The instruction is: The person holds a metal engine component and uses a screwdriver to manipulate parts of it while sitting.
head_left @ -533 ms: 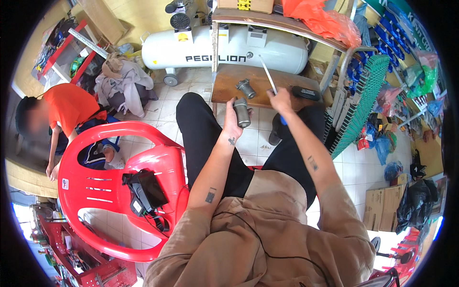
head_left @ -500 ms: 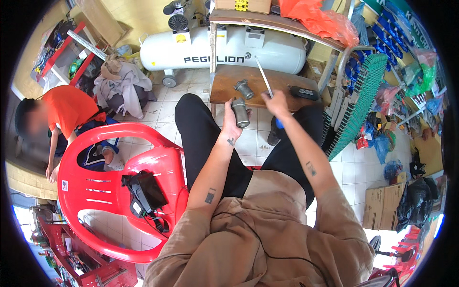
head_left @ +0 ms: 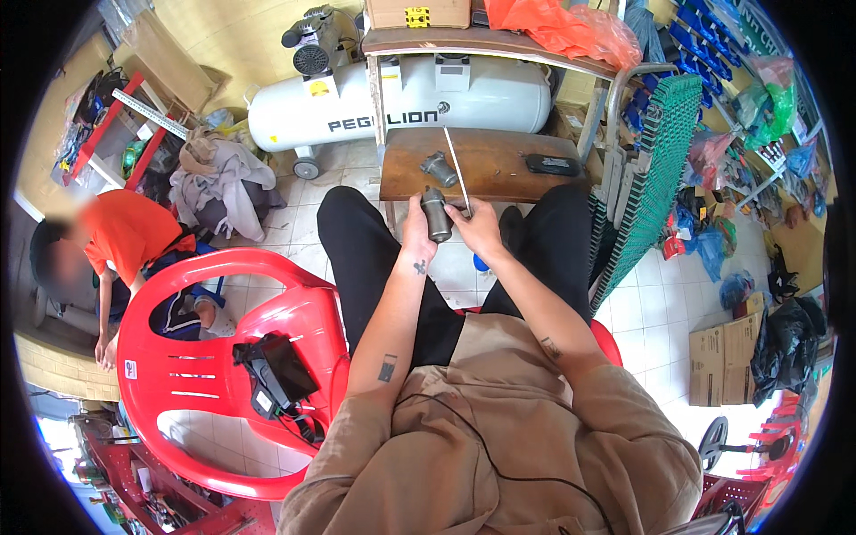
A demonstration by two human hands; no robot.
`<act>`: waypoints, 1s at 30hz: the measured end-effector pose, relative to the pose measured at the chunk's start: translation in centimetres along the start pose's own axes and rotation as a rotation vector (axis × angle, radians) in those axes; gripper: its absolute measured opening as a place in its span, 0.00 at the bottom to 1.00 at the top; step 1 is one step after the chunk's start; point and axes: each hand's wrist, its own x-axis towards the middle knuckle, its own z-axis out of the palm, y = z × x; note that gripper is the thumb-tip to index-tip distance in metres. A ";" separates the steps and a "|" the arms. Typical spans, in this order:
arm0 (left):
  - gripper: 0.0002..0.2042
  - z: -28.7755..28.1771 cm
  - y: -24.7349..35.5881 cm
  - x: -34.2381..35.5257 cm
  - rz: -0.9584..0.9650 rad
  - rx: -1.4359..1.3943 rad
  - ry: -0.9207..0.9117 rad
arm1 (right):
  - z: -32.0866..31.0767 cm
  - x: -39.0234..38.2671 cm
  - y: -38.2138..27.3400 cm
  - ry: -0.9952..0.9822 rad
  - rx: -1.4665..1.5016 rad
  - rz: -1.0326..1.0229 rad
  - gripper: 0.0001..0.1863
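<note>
My left hand point(head_left: 416, 234) is wrapped round a grey metal cylinder point(head_left: 437, 218), a stout machine part with a narrower upper end, held between my knees. Close beside it, my right hand point(head_left: 480, 230) grips a thin pale rod point(head_left: 456, 165). The rod points up and away over the wooden bench, and its lower end is hidden in my fingers. My right fingertips are at the cylinder's side; whether they touch it I cannot tell. A second grey metal part point(head_left: 438, 168) lies on the bench point(head_left: 499, 147) just past the cylinder.
A black case point(head_left: 553, 165) lies at the bench's right. Behind stands a white air compressor tank point(head_left: 294, 116). A red plastic chair point(head_left: 178, 455) at my left bears a black device point(head_left: 285, 370). A person in orange point(head_left: 134, 232) sits beyond it. A green folding lounger point(head_left: 651, 178) stands right.
My right hand has come left and down with the rod, right beside the cylinder. My left hand still holds the cylinder, and the view has shifted slightly.
</note>
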 end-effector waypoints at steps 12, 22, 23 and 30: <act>0.14 0.1 -0.2 0.4 0.022 0.017 -0.030 | 0.1 -0.2 -0.2 0.078 0.182 0.088 0.14; 0.13 0.4 -0.1 0.0 0.065 0.012 -0.079 | 0.3 0.0 0.4 0.125 0.121 0.058 0.13; 0.13 0.3 0.0 -0.1 0.064 0.015 -0.078 | 0.3 -0.1 0.0 0.117 0.120 0.082 0.14; 0.14 -0.1 -0.1 0.5 0.096 -0.001 -0.060 | 0.3 -0.2 -0.3 0.101 0.079 0.046 0.15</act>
